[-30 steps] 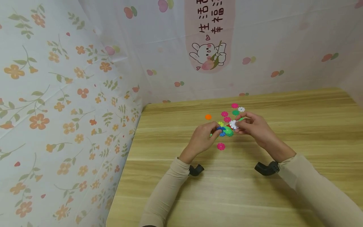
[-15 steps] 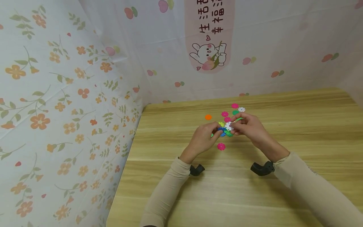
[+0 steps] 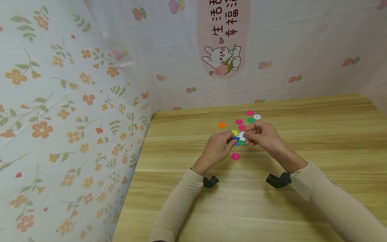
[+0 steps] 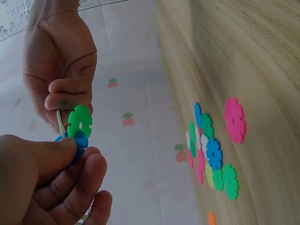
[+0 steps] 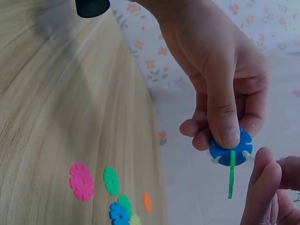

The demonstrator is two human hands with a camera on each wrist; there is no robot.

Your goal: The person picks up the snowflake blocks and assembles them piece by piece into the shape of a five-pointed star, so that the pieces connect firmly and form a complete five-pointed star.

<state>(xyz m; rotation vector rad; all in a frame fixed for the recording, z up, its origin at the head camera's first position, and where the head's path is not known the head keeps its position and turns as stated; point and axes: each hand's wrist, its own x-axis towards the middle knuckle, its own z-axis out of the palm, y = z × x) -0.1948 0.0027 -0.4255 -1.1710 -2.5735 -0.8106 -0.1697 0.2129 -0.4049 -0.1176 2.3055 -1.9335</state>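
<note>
My left hand (image 3: 215, 148) pinches a blue notched disc (image 5: 240, 149) between thumb and fingers. Slotted into the blue disc is a green notched disc (image 4: 80, 121), edge-on in the right wrist view. My right hand (image 3: 267, 138) pinches a white notched disc (image 3: 242, 136), its edge right at the blue one. In the left wrist view the white disc shows only as a thin edge, mostly hidden by the right fingers. Both hands are close together above the loose discs.
Several loose notched discs lie on the wooden table (image 3: 235, 208), among them a pink disc (image 4: 235, 120), a blue disc (image 4: 214, 153) and an orange disc (image 3: 222, 125). Patterned cloth (image 3: 287, 43) stands behind the table and at its left.
My right hand has moved left with the white disc, bringing it against the pieces in the left hand. The left hand has stayed nearly still.
</note>
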